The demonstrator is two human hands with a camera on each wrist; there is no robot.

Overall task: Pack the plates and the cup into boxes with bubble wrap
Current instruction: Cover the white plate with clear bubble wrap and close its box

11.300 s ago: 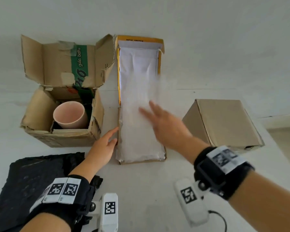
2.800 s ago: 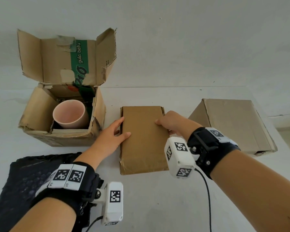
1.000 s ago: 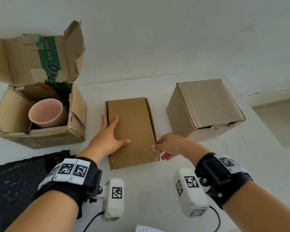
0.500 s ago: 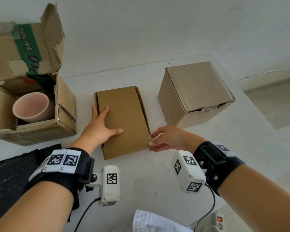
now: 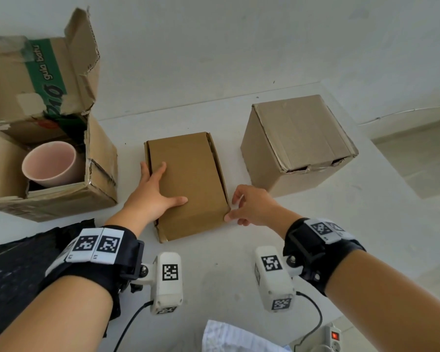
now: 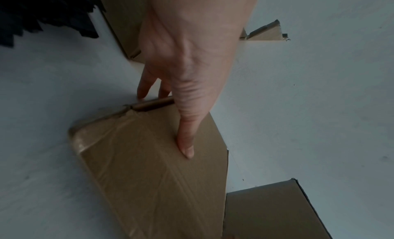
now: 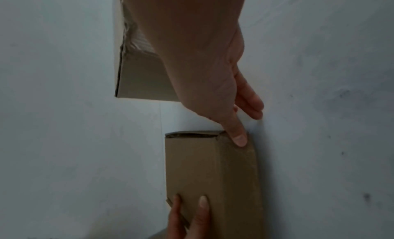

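A flat brown box lies shut in the middle of the white table. My left hand rests flat on its left half, thumb spread across the lid. At the box's near right corner sits my right hand; its thumb tip presses on that corner and the other fingers stay relaxed beside the box. The pink cup lies tilted inside the open carton at the left. No plates are in view.
A shut cube-shaped carton stands to the right of the flat box. Black bubble wrap lies at the near left. A white paper and a power strip sit at the near edge.
The flat box, open with white wrap inside earlier, is now shut. My right hand slid from its far right edge to the near right corner. The left hand stays flat on the lid.
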